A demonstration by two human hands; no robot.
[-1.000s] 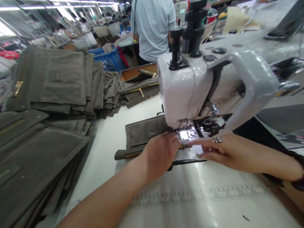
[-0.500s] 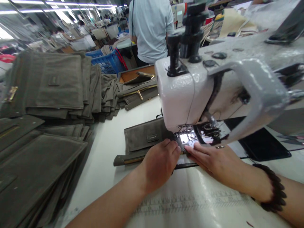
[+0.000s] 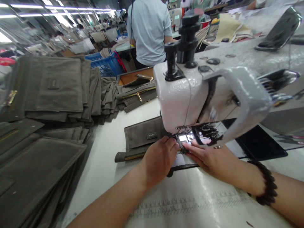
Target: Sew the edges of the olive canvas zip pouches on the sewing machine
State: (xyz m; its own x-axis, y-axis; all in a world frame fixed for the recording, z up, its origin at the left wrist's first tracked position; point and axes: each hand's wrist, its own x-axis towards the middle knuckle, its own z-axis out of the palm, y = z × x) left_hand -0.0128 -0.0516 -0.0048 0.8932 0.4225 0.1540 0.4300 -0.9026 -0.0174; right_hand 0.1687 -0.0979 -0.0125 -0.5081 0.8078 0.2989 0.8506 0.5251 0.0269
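A white sewing machine [image 3: 190, 91] stands on the white table [image 3: 106, 158]. Under its head lies an olive fabric piece [image 3: 142, 136] with a small label and a zipper strip [image 3: 129, 156] along its near edge. My left hand [image 3: 160, 158] rests on the piece just left of the needle, fingers curled down onto the zipper edge. My right hand [image 3: 209, 158] lies flat on the right of the needle, fingers stretched toward the presser foot and pressing the work down. A dark bead bracelet [image 3: 263, 186] circles my right wrist.
Stacks of olive fabric panels [image 3: 52, 85] fill the left side, with more panels [image 3: 35, 164] at the near left. Zippered pieces [image 3: 137, 93] lie behind the machine. A blue basket [image 3: 106, 63] and a person in a light shirt [image 3: 149, 28] are farther back.
My right hand has drawn in from the right and settled flat beside the needle. My left hand has stayed on the zipper edge. The view has shifted slightly.
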